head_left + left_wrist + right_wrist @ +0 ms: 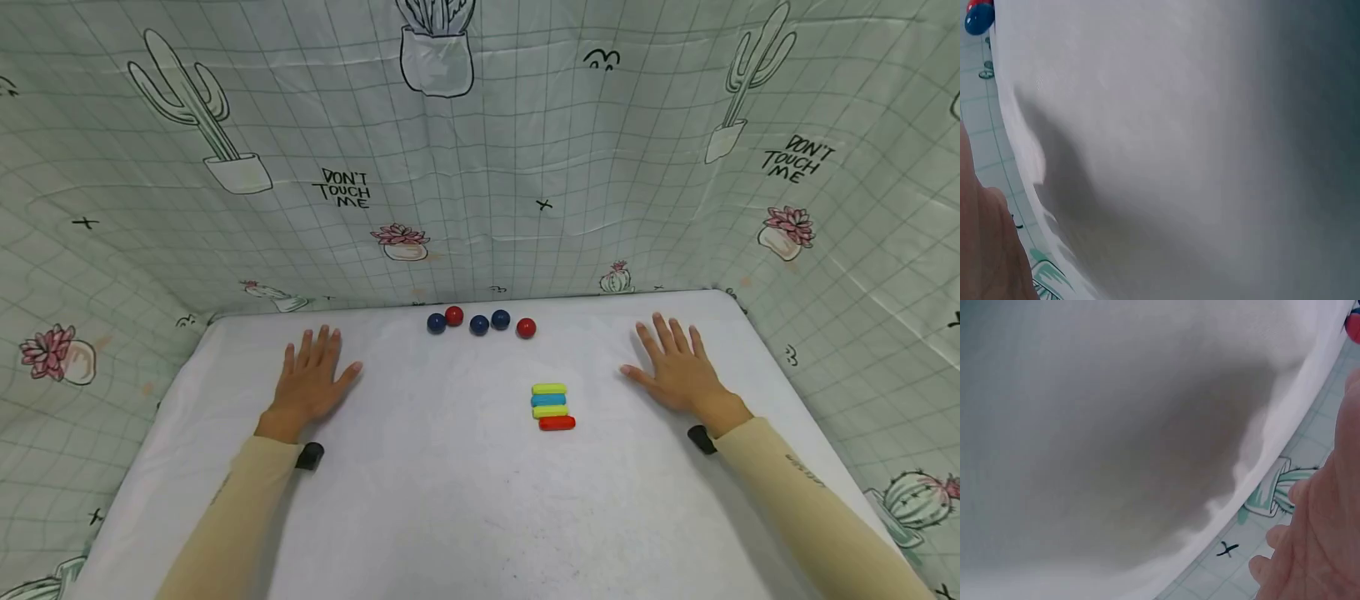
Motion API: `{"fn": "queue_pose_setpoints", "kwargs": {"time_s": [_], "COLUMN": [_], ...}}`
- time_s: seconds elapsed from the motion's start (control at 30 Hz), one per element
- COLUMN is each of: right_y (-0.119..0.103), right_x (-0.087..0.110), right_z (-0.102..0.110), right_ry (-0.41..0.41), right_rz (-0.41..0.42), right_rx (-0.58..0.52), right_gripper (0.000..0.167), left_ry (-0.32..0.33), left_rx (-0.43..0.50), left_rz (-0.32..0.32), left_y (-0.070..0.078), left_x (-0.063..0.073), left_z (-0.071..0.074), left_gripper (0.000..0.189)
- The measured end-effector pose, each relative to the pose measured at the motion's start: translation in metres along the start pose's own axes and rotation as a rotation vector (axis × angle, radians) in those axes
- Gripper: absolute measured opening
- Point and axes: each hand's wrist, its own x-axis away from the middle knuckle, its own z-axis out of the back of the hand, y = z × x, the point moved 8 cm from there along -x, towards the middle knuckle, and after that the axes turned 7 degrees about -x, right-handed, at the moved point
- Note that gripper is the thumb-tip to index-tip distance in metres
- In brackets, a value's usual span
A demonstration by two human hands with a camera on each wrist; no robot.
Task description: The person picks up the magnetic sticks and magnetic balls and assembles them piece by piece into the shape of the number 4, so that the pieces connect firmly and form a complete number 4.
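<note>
My left hand (311, 382) is spread palm down at the left of the white table, holding nothing. On the other side my right hand (681, 371) lies likewise, fingers straight and apart. Between them, near the far edge, is a loose row of small glossy balls: a blue ball (437, 323), a red ball (453, 316), two more blue balls (479, 325) and another red ball (526, 328). Closer to the right hand, short rounded sticks are stacked side by side: a yellow-green stick (549, 389), a blue stick (548, 400), a second yellow-green stick (550, 412) and a red stick (557, 423).
The white table (420, 483) ends at a far edge just behind the balls. A grid-patterned cloth (480, 150) with cactus drawings hangs behind and along both sides. A black strap piece (310, 456) shows at the left wrist, another black piece (702, 439) at the right.
</note>
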Motion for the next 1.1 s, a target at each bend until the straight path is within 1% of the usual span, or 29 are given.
{"fn": "queue_pose_setpoints", "kwargs": {"time_s": [0.27, 0.5, 0.7, 0.77, 1.0, 1.1], "right_y": [-0.026, -0.051, -0.067, -0.073, -0.093, -0.101], "right_x": [-0.001, -0.004, -0.007, -0.008, -0.008, -0.008], "right_z": [0.000, -0.002, -0.008, -0.009, -0.010, -0.012], "right_ry": [0.017, 0.030, 0.015, 0.019, 0.046, 0.054], "right_rz": [0.057, 0.108, 0.146, 0.163, 0.237, 0.270], "right_rx": [0.005, 0.006, 0.024, 0.014, 0.013, 0.009], "right_gripper": [0.090, 0.086, 0.083, 0.082, 0.077, 0.076], "left_ry": [0.020, 0.040, 0.045, 0.047, 0.048, 0.049], "left_rx": [0.012, -0.006, -0.021, -0.025, -0.022, -0.022], "left_rz": [-0.011, -0.022, -0.036, -0.040, -0.039, -0.049], "left_y": [0.016, 0.037, 0.049, 0.052, 0.072, 0.078], "left_x": [-0.004, -0.010, -0.018, -0.020, -0.024, -0.027], "left_z": [0.000, 0.003, -0.003, -0.006, -0.005, -0.009], "left_gripper": [0.090, 0.085, 0.085, 0.085, 0.082, 0.083]}}
